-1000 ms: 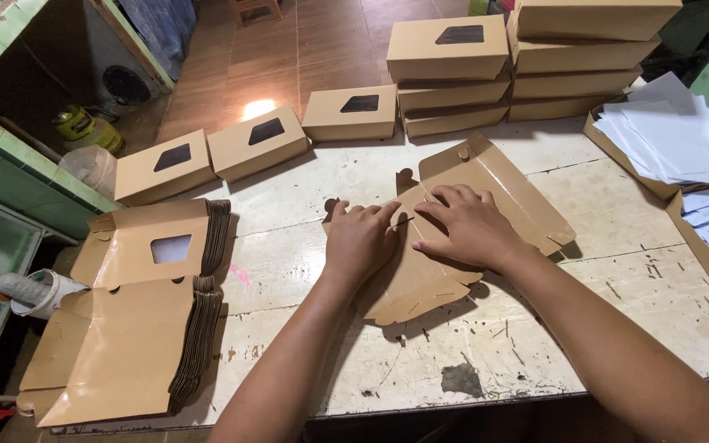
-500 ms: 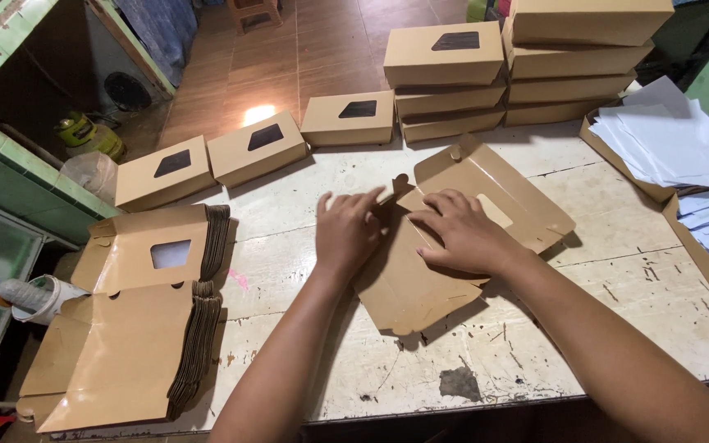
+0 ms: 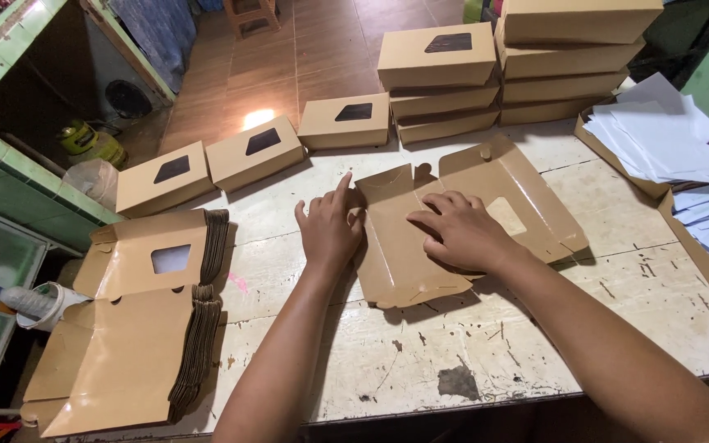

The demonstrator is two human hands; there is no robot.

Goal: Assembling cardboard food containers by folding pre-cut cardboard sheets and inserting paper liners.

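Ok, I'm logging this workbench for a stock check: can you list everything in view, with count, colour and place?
flat box blank: one, brown, mid-table under both hands
stack of flat blanks: one pile, brown with window cut-outs, left side of the table
folded window boxes: three single, brown, along the far edge
stacked boxes: two piles, brown, far right
paper sheets: a heap, white, in a tray at right
table: one, worn white
hands: left hand at the blank's left flap, right hand pressing flat on the blank
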